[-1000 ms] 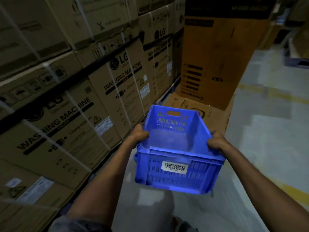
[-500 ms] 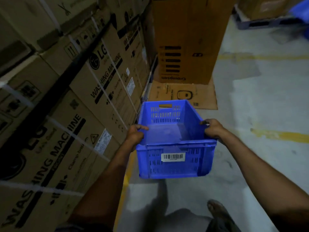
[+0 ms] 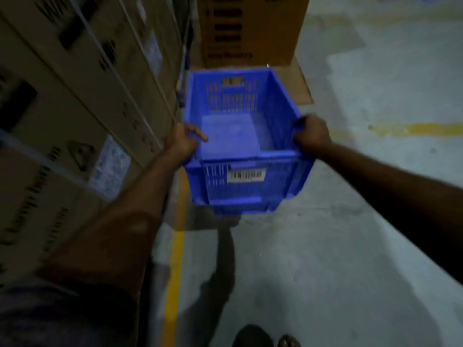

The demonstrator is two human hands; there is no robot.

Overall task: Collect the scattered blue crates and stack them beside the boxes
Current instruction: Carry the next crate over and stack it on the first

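I hold an empty blue crate (image 3: 240, 126) with slotted walls and a barcode label on its near side. It hangs a little above the floor, next to the stacked cardboard boxes (image 3: 82, 101) on the left. My left hand (image 3: 184, 141) grips the crate's left rim, thumb inside. My right hand (image 3: 312, 134) grips the right rim. The picture is blurred by motion.
A tall orange-brown box (image 3: 250, 28) stands straight ahead on a flat sheet of cardboard (image 3: 300, 83). A yellow floor line (image 3: 175, 259) runs along the box wall, another crosses at the right. Grey concrete floor spreads to the right. My foot shows at the bottom.
The view has tipped downward and I have moved forward. The crate has come lower and closer to the orange-brown box and the flat cardboard. Both hands keep their hold.
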